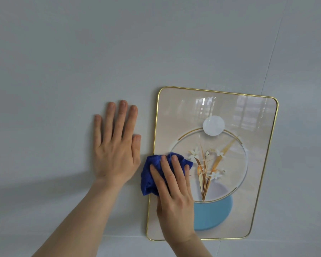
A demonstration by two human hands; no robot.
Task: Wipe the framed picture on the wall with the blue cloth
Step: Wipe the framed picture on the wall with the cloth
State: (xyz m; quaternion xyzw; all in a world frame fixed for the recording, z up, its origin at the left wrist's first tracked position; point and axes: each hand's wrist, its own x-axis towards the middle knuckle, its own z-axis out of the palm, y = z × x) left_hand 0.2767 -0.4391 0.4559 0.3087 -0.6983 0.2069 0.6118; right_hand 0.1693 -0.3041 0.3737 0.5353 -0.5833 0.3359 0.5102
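Note:
A framed picture (230, 112) with a thin gold rim hangs on the pale wall at the right; it shows white flowers, gold leaves, a white disc and a light blue shape. My right hand (174, 197) presses a bunched blue cloth (149, 175) flat against the picture's left edge, about halfway up. The cloth overlaps the gold rim and spills onto the wall. My left hand (117, 143) lies flat on the wall just left of the frame, fingers spread upward, holding nothing.
The wall (63, 62) is plain grey-white with faint panel seams running along the bottom and up the right side. The glossy picture surface reflects a window near its top right.

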